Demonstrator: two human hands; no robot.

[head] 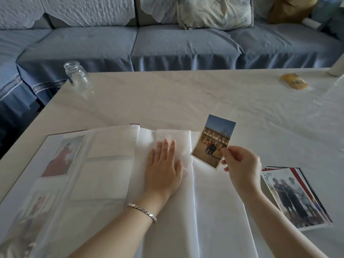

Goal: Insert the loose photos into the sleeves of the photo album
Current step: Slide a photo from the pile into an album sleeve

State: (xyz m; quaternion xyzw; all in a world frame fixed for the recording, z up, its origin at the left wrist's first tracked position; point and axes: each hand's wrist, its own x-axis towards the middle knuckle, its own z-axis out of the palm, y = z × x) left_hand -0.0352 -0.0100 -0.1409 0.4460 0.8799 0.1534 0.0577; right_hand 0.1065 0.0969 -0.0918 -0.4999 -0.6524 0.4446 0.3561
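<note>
While the album [111, 146] lies open on the table [186, 94], a jar [77, 76] stands well apart at the far left corner. One print [62, 155] already sits in a sleeve of the left page, with empty sleeves [104, 175] just beside it. Right of the fold, the left hand [163, 168] rests flat, fingers straight and close together, pressing down the translucent right page; a bracelet [142, 212] circles its wrist. Next comes the photo [213, 141], lifted clear of the page and tilted, pinched at its lower right corner between the thumb and fingers of the right hand [240, 164]. Further right a pile [296, 198] of loose photos waits on the table, just beside the album, and a yellow lump [295, 81] lies far off at the back.

Judging from this, the photo is about to be fed into a sleeve on the right page, and several things could spoil that. With the palm holding the page flat, the sleeve mouth may not open, so the leading edge could butt against the film and buckle. A one-corner pinch gives little control: the photo may twist, enter askew, or slip free. The thin page is rippled, and a fold could snag a corner and crease it. Which slot is meant I cannot tell.
</note>
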